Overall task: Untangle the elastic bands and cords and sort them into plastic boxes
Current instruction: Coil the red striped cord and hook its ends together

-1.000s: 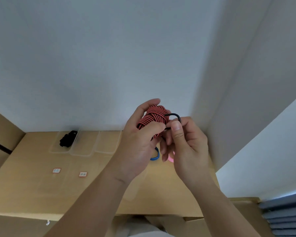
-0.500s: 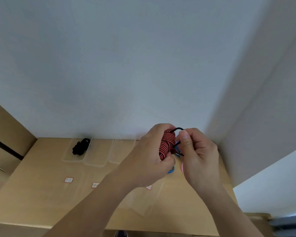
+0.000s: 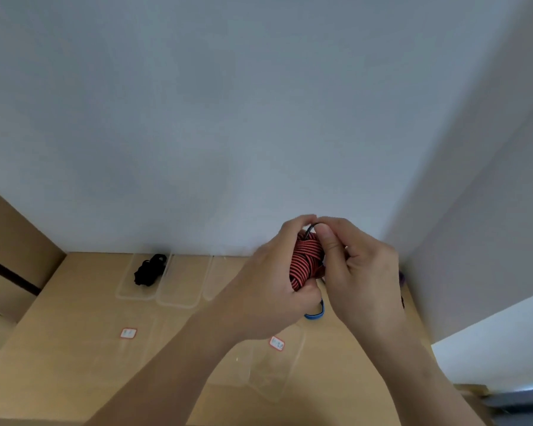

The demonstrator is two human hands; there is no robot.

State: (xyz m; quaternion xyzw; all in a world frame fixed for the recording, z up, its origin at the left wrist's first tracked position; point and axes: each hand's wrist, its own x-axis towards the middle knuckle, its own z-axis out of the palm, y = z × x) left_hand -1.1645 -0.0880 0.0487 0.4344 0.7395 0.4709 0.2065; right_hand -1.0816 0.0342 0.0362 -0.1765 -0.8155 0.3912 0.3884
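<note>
left hand (image 3: 271,287) raised, fingers curled round striped cord bundle (image 3: 305,262) | right hand (image 3: 360,272) pinches black loop (image 3: 310,229) (at bundle's top)

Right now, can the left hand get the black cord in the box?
Probably not yet: the left hand grips the red cord. The way to the black cord looks free, though, and its box looks open.

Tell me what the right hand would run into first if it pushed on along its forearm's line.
The red-and-black cord bundle, gripped by the left hand directly ahead; the right hand pinches the black loop at its top. Depth between them is unclear.
</note>
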